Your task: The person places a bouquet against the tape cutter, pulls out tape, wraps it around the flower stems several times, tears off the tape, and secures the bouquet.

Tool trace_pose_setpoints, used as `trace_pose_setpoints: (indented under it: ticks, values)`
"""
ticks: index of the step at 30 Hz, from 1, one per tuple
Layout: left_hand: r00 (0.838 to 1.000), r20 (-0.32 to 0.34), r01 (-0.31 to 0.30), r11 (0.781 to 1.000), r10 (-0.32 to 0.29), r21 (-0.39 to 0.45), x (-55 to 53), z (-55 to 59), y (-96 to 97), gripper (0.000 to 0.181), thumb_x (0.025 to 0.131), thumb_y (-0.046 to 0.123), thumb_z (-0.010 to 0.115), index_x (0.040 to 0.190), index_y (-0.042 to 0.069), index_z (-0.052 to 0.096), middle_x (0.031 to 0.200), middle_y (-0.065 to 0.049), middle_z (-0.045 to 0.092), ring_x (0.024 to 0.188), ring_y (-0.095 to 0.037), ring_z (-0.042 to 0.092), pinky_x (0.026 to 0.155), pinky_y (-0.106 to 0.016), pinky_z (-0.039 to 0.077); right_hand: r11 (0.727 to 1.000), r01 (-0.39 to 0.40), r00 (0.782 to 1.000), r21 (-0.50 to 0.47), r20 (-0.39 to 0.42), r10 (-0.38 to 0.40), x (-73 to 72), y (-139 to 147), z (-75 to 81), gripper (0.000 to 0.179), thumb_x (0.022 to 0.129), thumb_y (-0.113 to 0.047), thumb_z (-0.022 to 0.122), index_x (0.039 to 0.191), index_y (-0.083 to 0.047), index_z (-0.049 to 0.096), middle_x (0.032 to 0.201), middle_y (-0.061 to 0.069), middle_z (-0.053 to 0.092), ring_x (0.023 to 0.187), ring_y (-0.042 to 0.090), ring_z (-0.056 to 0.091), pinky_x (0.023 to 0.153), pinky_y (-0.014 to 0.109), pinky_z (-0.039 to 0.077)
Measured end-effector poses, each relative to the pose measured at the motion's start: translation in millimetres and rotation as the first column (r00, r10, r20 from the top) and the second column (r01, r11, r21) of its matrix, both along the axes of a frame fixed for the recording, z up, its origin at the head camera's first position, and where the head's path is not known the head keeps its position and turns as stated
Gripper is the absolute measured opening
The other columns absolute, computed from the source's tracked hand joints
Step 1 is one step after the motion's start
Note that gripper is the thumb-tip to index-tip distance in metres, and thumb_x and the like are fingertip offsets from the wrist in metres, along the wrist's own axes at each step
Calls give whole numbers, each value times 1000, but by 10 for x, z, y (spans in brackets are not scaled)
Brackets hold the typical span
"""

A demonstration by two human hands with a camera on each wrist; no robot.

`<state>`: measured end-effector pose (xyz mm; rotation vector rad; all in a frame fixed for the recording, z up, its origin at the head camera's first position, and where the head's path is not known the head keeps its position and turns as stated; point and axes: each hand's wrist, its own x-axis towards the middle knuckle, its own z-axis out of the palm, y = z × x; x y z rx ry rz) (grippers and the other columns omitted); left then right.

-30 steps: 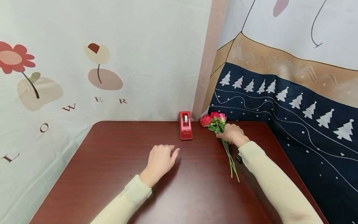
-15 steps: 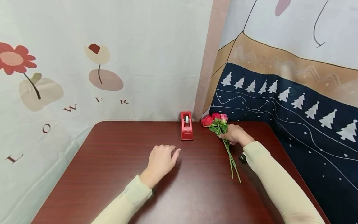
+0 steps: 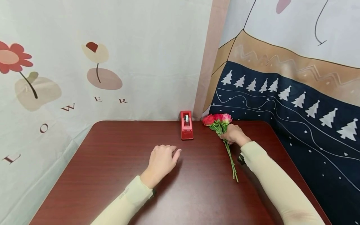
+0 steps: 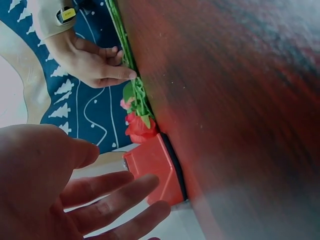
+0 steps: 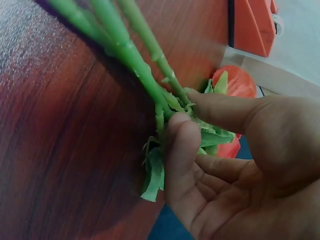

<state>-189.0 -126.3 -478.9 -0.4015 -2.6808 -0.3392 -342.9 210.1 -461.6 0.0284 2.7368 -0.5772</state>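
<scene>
My right hand (image 3: 235, 135) pinches a small bunch of roses (image 3: 217, 119) just below the blooms, near the table's far right corner. The blooms are red and pink, and the green stems (image 5: 120, 45) run between thumb and fingers in the right wrist view. Toward me the stem ends lie close together. My left hand (image 3: 161, 163) is over the middle of the table, its fingers (image 4: 112, 207) relaxed and slightly bent, holding nothing. Beyond it stands a red tape dispenser (image 3: 187, 132) with a roll of tape in it.
The dark red-brown table (image 3: 118, 156) has rounded far corners. Behind it hangs a pale cloth (image 3: 157, 62) printed with flowers and letters. A navy cloth (image 3: 281, 125) with white trees runs along the right side.
The pink bloom has shifted slightly right, and the stem ends have drawn closer together in my right hand's grip. My left hand has stayed in place.
</scene>
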Motion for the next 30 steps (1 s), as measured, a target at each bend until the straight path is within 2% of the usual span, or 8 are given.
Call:
trace_pose_setpoints:
  ticks: [3, 7, 11, 15, 18, 21, 25, 30]
  values:
    - [1000, 20, 12, 1000, -12, -3, -8, -9, 4, 27, 105, 38, 74, 105, 14, 87, 91, -6, 86, 80, -30, 78, 74, -44, 55, 1000, 2, 1000, -5, 8, -2, -13, -15, -11, 31, 100, -28, 80, 92, 0, 70, 63, 4, 66, 53, 13, 69, 59, 27, 59]
    - [999, 49, 25, 1000, -24, -17, -26, -30, 7, 27, 105, 39, 74, 103, 16, 87, 89, -4, 85, 78, -29, 78, 71, -43, 53, 1000, -26, 1000, -12, -6, 26, -16, -29, -24, 28, 101, -25, 76, 85, -3, 71, 60, 2, 66, 55, 13, 69, 65, 27, 56]
    - [997, 71, 30, 999, -28, -31, -43, -64, 3, 28, 105, 40, 74, 103, 17, 87, 90, -3, 85, 79, -28, 78, 72, -43, 54, 997, -47, 999, -64, -18, 46, -6, -22, -36, 32, 103, -21, 75, 75, -8, 68, 60, 2, 69, 56, 13, 71, 67, 28, 60]
    - [996, 83, 36, 999, -33, -32, -48, -86, -6, 28, 105, 41, 73, 105, 16, 88, 93, -4, 86, 82, -29, 79, 75, -45, 56, 992, -43, 999, -115, -21, 41, -1, 1, -43, 34, 103, -18, 75, 72, -9, 64, 62, 5, 71, 55, 13, 73, 65, 28, 62]
    - [996, 83, 34, 999, -31, -35, -46, -86, -12, 29, 106, 41, 73, 105, 17, 88, 94, -4, 86, 83, -29, 79, 77, -45, 56, 990, -42, 999, -131, -28, 39, 16, 21, -28, 28, 103, -17, 75, 79, -6, 65, 64, 7, 72, 56, 14, 73, 65, 28, 62]
    - [996, 81, 32, 999, -28, -39, -42, -81, -18, 28, 106, 41, 73, 105, 17, 88, 94, -3, 86, 82, -29, 79, 78, -45, 57, 989, -57, 998, -138, -47, 51, 42, 36, 0, 21, 103, -17, 75, 93, 0, 70, 67, 8, 74, 57, 14, 75, 66, 29, 63]
    - [996, 86, 31, 999, -28, -32, -32, -62, -28, 28, 106, 41, 73, 105, 17, 88, 93, -3, 86, 82, -29, 79, 77, -45, 56, 986, -90, 993, -141, -82, 80, 83, 50, 51, 25, 104, -18, 74, 110, 6, 71, 70, 8, 75, 58, 14, 75, 69, 29, 63]
    - [995, 95, 25, 999, -23, -22, -31, -29, -52, 29, 106, 41, 72, 107, 16, 87, 94, -4, 86, 83, -30, 79, 77, -45, 56, 982, -148, 982, -115, -137, 132, 131, 74, 125, 23, 105, -20, 72, 106, 3, 73, 67, 6, 75, 57, 14, 73, 68, 29, 62]
